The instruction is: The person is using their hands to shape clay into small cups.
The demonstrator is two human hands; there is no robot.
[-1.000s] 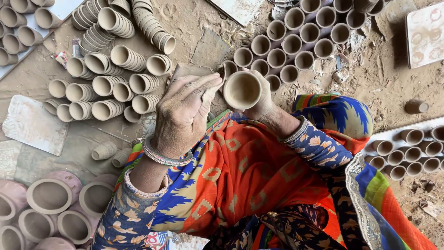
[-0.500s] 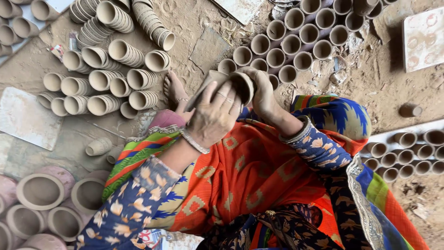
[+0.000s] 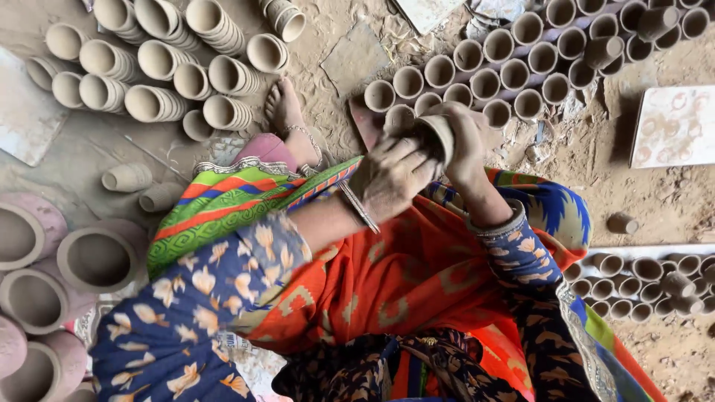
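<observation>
From where the head camera looks down, both hands meet just above the lap, over bright orange, green and blue patterned cloth. The right hand [image 3: 468,141] has its grip closed around a small, unfired grey-brown clay cup [image 3: 436,135], tilted on its side with the rim turned toward the other hand. The left hand [image 3: 389,177], dusty with clay and wearing a thin metal bangle [image 3: 359,206] at the wrist, presses its fingers against the cup's rim and wall, its grip curled onto the same cup. Just beyond the hands, rows of upright clay cups [image 3: 484,67] stand on the dirt floor [image 3: 596,164]. To the left lie stacks of nested clay cups on their sides [image 3: 156,71], near a bare foot [image 3: 287,112]. Larger pinkish clay bowls [image 3: 97,259] sit at the lower left, and more small cups on a pale tray [image 3: 648,279] at the right.
</observation>
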